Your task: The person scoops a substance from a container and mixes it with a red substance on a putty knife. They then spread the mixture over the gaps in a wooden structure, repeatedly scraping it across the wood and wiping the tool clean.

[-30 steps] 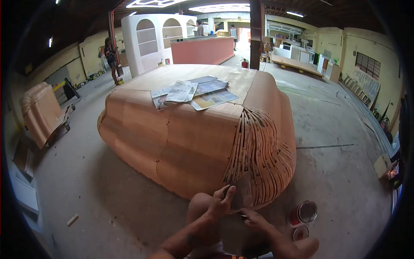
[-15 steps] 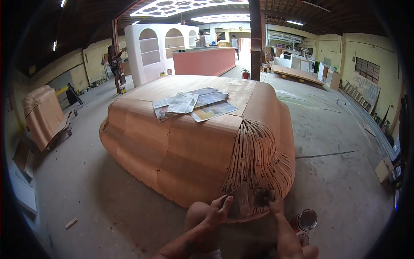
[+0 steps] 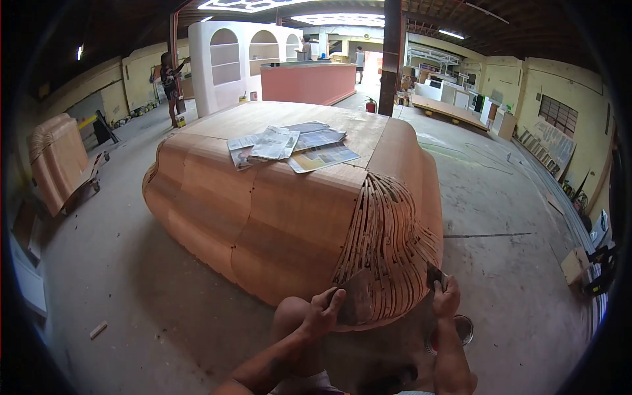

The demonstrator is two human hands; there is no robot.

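A large curved wooden piece (image 3: 296,217) stands before me, its near corner built of thin bent strips (image 3: 385,243) with dark gaps between them. My left hand (image 3: 322,315) is closed on the edge of a flat, dark-smeared plate (image 3: 355,299) held low against the strips. In my right hand (image 3: 446,299) is a putty knife (image 3: 434,274), its dark blade pointing up at the right side of the strips. Partly behind my right forearm, an open can (image 3: 463,329) stands on the floor.
Newspaper sheets (image 3: 289,146) lie on top of the wooden piece. A similar smaller piece (image 3: 59,161) rests on a wheeled dolly at left. Farther back are a pink counter (image 3: 306,84), white arched shelving (image 3: 201,72), a pillar (image 3: 392,59) and people standing. A wood offcut (image 3: 98,330) lies on the floor.
My right hand has moved right and up, taking the putty knife away from the plate to the strips' right edge. The left hand keeps the plate low at the corner. The view has shifted slightly.
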